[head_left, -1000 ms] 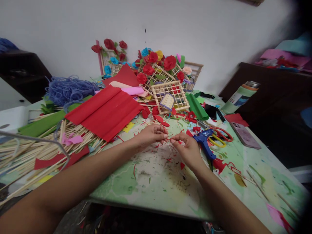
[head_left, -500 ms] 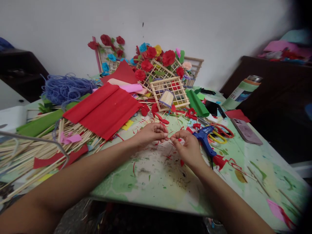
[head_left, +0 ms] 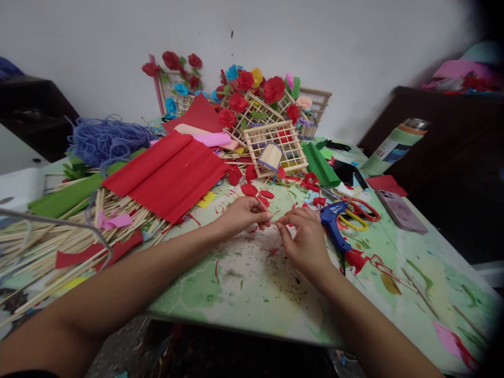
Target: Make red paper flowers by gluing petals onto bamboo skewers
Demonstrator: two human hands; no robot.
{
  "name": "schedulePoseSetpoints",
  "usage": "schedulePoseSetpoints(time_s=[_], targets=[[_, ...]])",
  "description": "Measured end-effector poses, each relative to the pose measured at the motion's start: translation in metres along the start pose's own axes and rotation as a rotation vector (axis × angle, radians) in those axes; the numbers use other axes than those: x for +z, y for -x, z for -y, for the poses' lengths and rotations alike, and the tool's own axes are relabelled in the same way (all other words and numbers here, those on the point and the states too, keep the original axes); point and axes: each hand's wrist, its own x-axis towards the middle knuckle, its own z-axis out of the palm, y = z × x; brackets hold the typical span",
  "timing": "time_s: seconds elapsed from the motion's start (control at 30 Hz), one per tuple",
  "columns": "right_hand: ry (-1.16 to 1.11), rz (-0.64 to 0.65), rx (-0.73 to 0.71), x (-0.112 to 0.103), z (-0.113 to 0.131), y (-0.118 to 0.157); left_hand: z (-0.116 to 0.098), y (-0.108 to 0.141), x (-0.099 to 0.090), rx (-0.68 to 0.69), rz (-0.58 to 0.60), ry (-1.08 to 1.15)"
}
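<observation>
Near the middle of the table, my left hand (head_left: 248, 213) is closed in a pinch on a thin reddish strip, partly hidden by the fingers. My right hand (head_left: 305, 236) faces it with thumb and forefinger pinched on the strip's other end. The two sets of fingertips nearly meet just above the tabletop. Cut red paper petals (head_left: 249, 190) lie just beyond my left hand. Right of my right hand rests a blue glue gun (head_left: 333, 223), beside scissors with yellow and red handles (head_left: 356, 221).
Red crepe paper (head_left: 165, 173) covers a pile of thin wooden sticks (head_left: 79, 236) at left, by a purple string heap (head_left: 108, 139). Stick lattices (head_left: 275, 147) with paper flowers stand behind. A phone (head_left: 401, 210) and a bottle (head_left: 394, 147) are at right.
Both hands stay close together, with small finger movements. My right hand has turned slightly, its fingers more curled over. The view has shifted a little.
</observation>
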Motion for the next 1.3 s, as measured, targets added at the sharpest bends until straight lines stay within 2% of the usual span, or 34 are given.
schedulePoseSetpoints(time_s=[0.27, 0.57, 0.73, 0.83, 0.9, 1.03, 1.1, 1.17, 1.3], targets=[[0.090, -0.056, -0.098, -0.002, 0.005, 0.002, 0.009, 0.001, 0.007, 0.136, -0.174, -0.048], [0.115, -0.054, -0.138, -0.001, 0.006, 0.003, 0.009, 0.004, 0.009, 0.201, -0.235, -0.146], [0.093, -0.055, -0.116, -0.001, 0.005, 0.004, 0.011, 0.003, 0.008, 0.206, -0.207, -0.111], [0.014, -0.047, -0.057, -0.001, 0.002, 0.003, 0.012, 0.002, 0.008, 0.193, -0.159, -0.046], [-0.114, -0.010, 0.040, -0.001, -0.001, 0.001, 0.013, 0.001, 0.007, 0.173, -0.132, -0.025], [-0.534, 0.221, 0.394, -0.002, -0.011, -0.004, 0.012, 0.000, 0.006, 0.170, -0.068, -0.032], [-0.680, 0.329, 0.504, -0.003, -0.016, -0.006, 0.012, -0.001, 0.006, 0.170, -0.028, -0.036], [-0.699, 0.360, 0.519, -0.005, -0.019, -0.008, 0.011, -0.001, 0.007, 0.158, 0.001, -0.025], [-0.505, 0.265, 0.402, -0.008, -0.018, -0.009, 0.011, 0.000, 0.009, 0.163, 0.009, 0.038]])
